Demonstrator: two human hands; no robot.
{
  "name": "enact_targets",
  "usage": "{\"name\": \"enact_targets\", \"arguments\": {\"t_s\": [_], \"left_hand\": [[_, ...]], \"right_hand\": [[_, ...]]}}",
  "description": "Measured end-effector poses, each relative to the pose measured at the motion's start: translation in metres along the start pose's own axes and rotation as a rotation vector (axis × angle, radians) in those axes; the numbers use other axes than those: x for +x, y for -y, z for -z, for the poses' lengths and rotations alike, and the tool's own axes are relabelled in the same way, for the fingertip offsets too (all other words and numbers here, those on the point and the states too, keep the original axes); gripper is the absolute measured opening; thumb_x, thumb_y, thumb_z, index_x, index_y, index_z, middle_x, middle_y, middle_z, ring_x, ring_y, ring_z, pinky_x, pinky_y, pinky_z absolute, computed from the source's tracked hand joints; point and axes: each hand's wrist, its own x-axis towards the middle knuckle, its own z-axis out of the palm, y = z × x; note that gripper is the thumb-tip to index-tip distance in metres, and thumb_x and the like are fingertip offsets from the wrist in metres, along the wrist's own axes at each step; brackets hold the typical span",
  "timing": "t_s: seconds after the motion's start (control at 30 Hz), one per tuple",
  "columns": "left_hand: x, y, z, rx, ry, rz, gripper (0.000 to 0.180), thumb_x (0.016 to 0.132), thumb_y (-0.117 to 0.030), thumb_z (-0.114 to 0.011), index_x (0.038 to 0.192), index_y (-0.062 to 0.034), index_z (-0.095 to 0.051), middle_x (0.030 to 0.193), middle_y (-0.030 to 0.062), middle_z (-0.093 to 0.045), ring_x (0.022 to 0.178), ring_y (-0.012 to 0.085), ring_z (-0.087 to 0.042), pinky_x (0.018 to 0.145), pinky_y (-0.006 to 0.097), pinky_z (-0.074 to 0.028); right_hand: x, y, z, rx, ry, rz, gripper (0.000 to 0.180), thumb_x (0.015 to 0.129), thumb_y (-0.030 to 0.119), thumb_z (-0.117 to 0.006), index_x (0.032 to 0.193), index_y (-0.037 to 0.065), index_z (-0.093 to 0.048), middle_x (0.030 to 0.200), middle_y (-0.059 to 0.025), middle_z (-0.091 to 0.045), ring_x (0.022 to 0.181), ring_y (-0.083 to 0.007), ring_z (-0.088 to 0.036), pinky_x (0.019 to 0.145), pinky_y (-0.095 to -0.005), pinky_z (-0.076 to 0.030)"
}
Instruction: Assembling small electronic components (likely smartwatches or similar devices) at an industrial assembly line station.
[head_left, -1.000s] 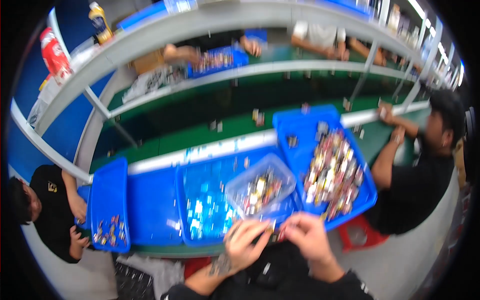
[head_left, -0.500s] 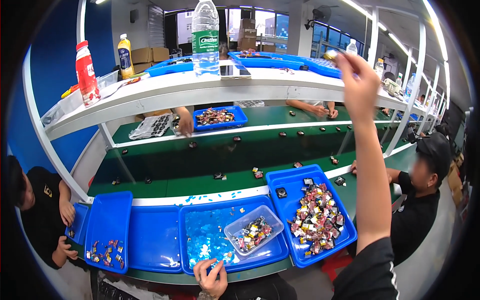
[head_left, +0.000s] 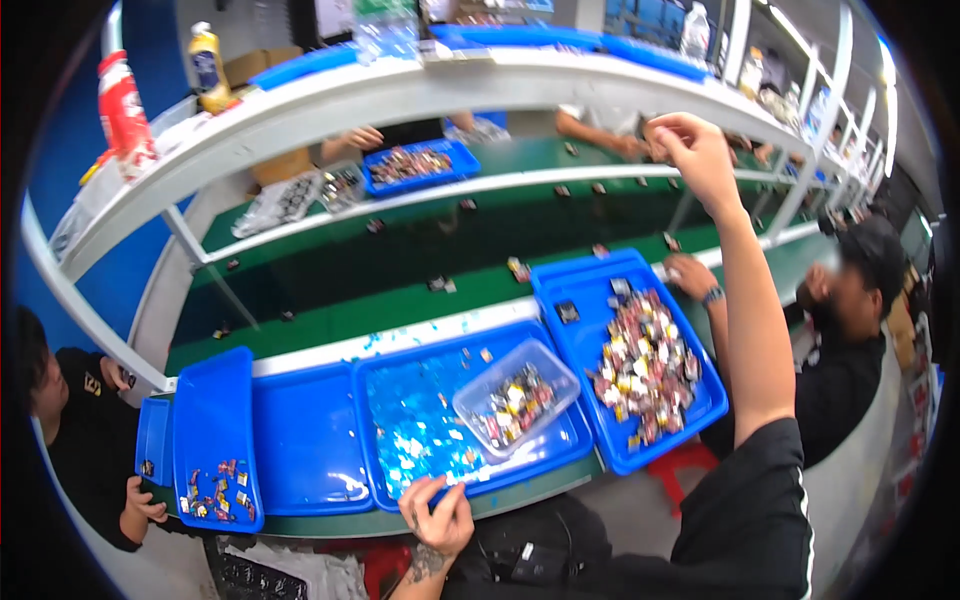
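Observation:
My right hand (head_left: 692,160) is raised in front of the upper shelf, its fingers bent and pinched together. Blur hides whatever may be between them. Down at the front rim of a blue tray (head_left: 378,470), my left hand (head_left: 437,515) has its fingers curled; what is at their tips is too small to make out. That tray holds scattered bits of blue film (head_left: 415,425) and a clear plastic box (head_left: 480,425) with small parts. Right of it, another blue tray (head_left: 562,345) bears a heap of small red, silver and yellow electronic parts (head_left: 645,370).
A green conveyor belt (head_left: 360,290) with spaced small black parts runs behind the trays. Further left stand a blue tray (head_left: 310,440) and one with several parts (head_left: 215,420). A white shelf (head_left: 420,95) carries bottles. Co-workers sit left, right and across.
My view has tilted down and shifted. My right hand has come away from the shelf top, where it held a small yellowish thing. A co-worker's hand now reaches beside the heaped tray.

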Motion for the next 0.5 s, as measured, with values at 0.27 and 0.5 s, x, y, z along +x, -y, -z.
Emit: {"name": "enact_targets", "arguments": {"t_s": [0.27, 0.5], "left_hand": [[-0.005, 0.003, -0.004, -0.010, 0.042, -0.014, 0.023, 0.067, 0.005, -0.067, 0.087, -0.0063, -0.069, 0.098, 0.0103, -0.060, 0.097, 0.0334, -0.054, 0.084, 0.044, -0.045], [-0.009, 0.002, 0.001, -0.002, 0.050, -0.015, 0.025, 0.068, 0.006, -0.066, 0.089, -0.0064, -0.069, 0.097, 0.0106, -0.060, 0.096, 0.0327, -0.054, 0.083, 0.043, -0.046]], "right_hand": [[-0.127, -0.054, -0.008, -0.408, 0.936, -0.210, 0.023, 0.075, 0.013, -0.072, 0.096, 0.006, -0.071, 0.086, -0.0115, -0.071, 0.081, -0.0256, -0.068, 0.074, -0.0336, -0.053], [-0.172, -0.060, -0.015, -0.405, 0.836, -0.314, 0.017, 0.072, 0.010, -0.073, 0.086, 0.003, -0.068, 0.080, -0.0114, -0.069, 0.078, -0.0267, -0.067, 0.073, -0.0352, -0.053]]}}
